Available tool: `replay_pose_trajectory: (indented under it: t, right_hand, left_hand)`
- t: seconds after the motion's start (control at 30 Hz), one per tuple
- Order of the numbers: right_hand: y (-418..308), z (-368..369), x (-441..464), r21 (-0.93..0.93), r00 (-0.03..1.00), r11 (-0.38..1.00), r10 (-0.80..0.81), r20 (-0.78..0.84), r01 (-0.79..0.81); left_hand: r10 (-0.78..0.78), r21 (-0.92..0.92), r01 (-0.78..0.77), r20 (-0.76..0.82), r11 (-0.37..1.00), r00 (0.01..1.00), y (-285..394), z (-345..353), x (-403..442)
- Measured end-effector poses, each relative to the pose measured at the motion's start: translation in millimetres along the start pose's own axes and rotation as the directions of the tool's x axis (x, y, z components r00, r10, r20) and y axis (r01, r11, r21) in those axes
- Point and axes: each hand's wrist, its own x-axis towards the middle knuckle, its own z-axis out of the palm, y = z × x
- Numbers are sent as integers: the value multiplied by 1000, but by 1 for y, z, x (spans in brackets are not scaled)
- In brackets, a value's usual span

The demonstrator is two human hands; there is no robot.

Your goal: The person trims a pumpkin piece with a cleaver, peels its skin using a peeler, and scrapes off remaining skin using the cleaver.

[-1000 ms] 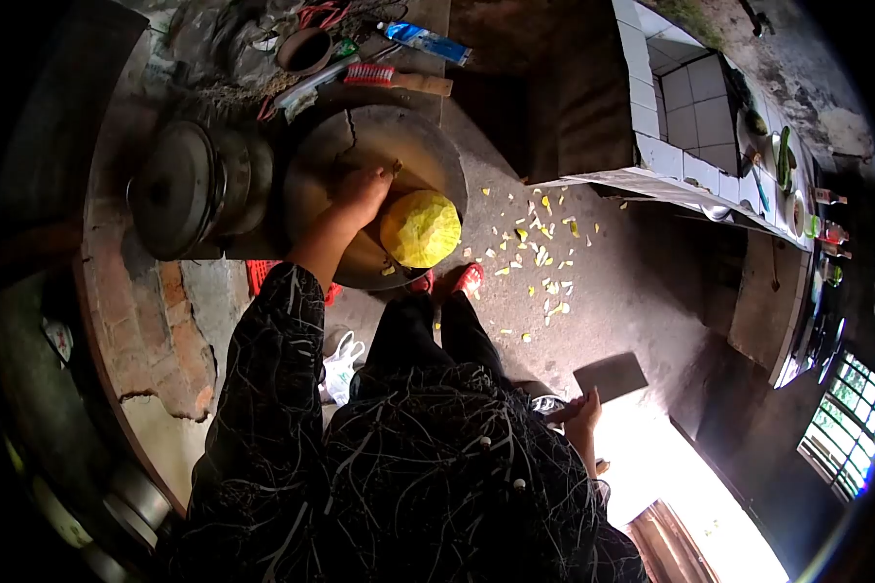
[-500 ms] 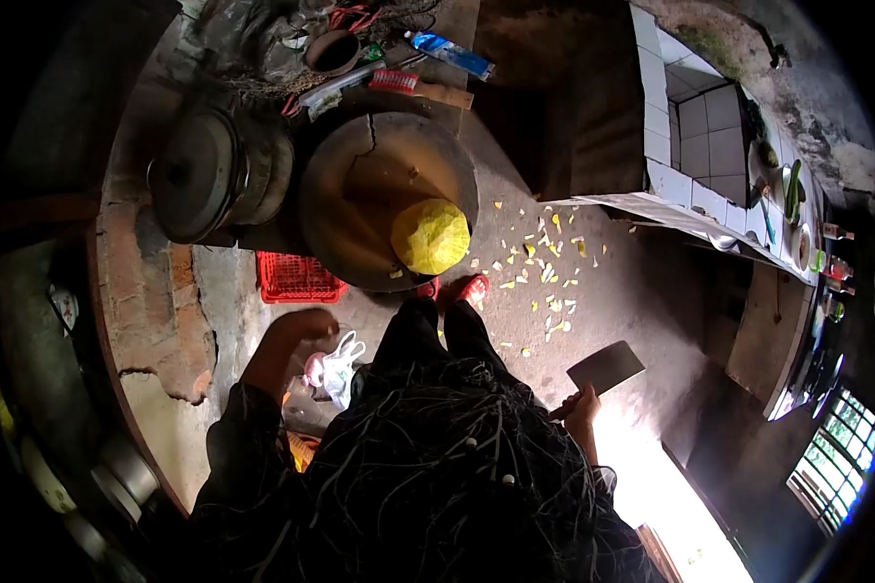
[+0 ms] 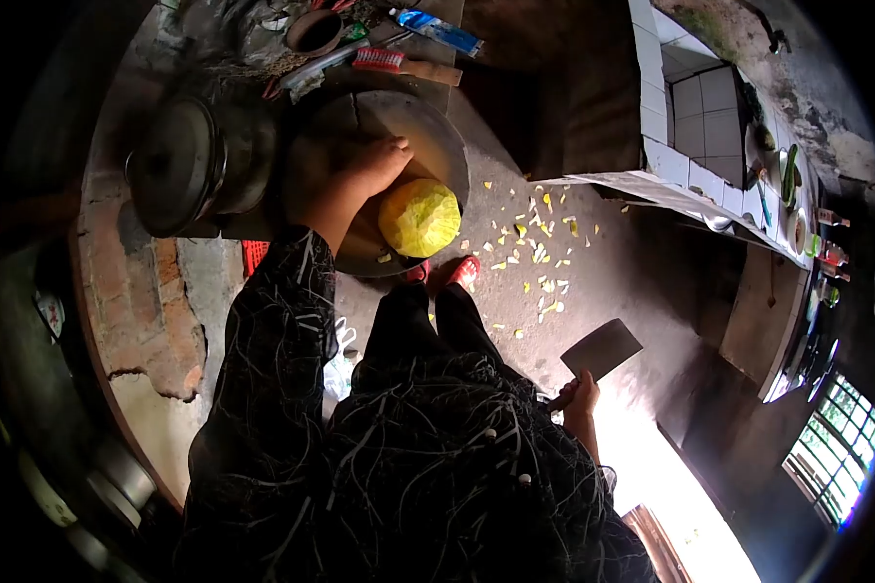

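Observation:
My right hand (image 3: 579, 394) grips a cleaver (image 3: 603, 350) by its handle, the broad blade held out over the floor. My left hand (image 3: 384, 160) is over a large round brown surface (image 3: 437, 131) with a crack at its far rim. Its fingers are curled together, and whatever they may hold is hidden. Just nearer to me than that hand sits a round yellow fruit (image 3: 419, 218) with flat cut facets, its kind unclear, on the near right part of the round surface.
Yellow and pale peelings (image 3: 540, 253) lie scattered on the floor. A lidded pot (image 3: 180, 165) stands to the left, with a red brush (image 3: 379, 60) and a blue packet (image 3: 437, 31) at the back. A white-tiled counter (image 3: 705, 199) runs along the right. My red-shod feet (image 3: 465, 272) are below.
My left hand has reached up and right from beside the red basket to over the round surface, its fingers curled. The cleaver stays in my right hand. The view has shifted slightly.

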Motion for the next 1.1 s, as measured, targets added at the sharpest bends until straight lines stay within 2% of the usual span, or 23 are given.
replay_pose_trajectory:
  t: [0.07,0.1,0.2,0.23,0.3,0.4,0.43,0.47,0.53,0.6,0.63,0.67,0.7,0.73,0.77,0.83,0.87,0.93,0.97,1.0,1.03,1.1]
  right_hand:
    - [5,-3,1,-5,1000,1000,26,5,-26]
    - [8,-4,0,-62,1000,998,25,15,-24]
    - [10,-7,0,-140,999,989,42,14,-39]
    - [10,-9,2,-157,997,985,71,-18,-73]
    - [10,-15,6,-176,993,978,105,-50,-113]
    - [11,-23,17,-162,997,984,61,-56,-69]
    - [11,-27,22,-181,997,981,55,-53,-64]
    - [11,-27,25,-198,998,978,48,-49,-57]
    - [7,-21,26,-168,998,985,40,-57,-49]
    - [2,-16,27,-143,997,989,26,-66,-35]
    - [-1,-12,28,-129,998,991,17,-64,-25]
    - [-4,-6,29,-113,998,993,8,-59,-15]
    - [-8,-1,27,-94,999,996,3,-54,-8]
    - [-14,6,23,-92,999,996,0,-51,-5]
    - [-19,10,20,-125,1000,992,-1,-9,0]
    - [-22,13,21,-136,998,991,7,61,1]
    - [-23,14,20,-130,998,992,4,60,4]
    - [-21,23,18,-123,999,992,-16,51,22]
    - [-19,25,14,-94,999,996,-10,35,13]
    - [-14,22,18,-78,999,997,-9,31,11]
    - [-7,20,21,-107,999,994,7,33,-4]
    - [3,12,22,-154,998,988,25,52,-17]
  left_hand:
    - [32,197,-39,39,980,999,-5,4,-5]
    - [32,197,-39,41,980,999,-7,4,-8]
    - [-70,10,69,4,998,998,-9,1,-31]
    - [-75,12,75,4,997,997,-9,2,-45]
    - [-299,-170,275,-141,946,944,-8,14,-88]
    - [-396,-378,425,157,822,905,18,37,-145]
    - [-413,-402,369,-24,838,910,38,49,-161]
    - [-493,-347,433,-104,832,864,54,63,-167]
    - [-519,-364,414,-266,834,812,85,71,-162]
    - [-570,-422,455,-201,784,797,125,80,-149]
    - [-484,-425,362,-223,830,846,152,92,-146]
    - [-157,-428,236,212,872,965,174,92,-141]
    - [138,-620,-48,97,783,986,203,104,-138]
    - [400,-747,-314,-71,586,914,220,118,-137]
    - [406,-745,-319,-72,585,911,220,113,-135]
    - [275,-453,-316,-156,834,949,223,88,-126]
    - [71,-437,-152,-196,887,978,215,63,-124]
    - [-105,-411,-83,-413,908,905,188,50,-123]
    - [-250,-389,63,-452,919,856,177,43,-125]
    - [-312,-292,184,-494,939,812,164,37,-127]
    - [-376,-291,250,-555,924,742,155,32,-126]
    - [-450,-266,362,-525,893,723,144,25,-118]
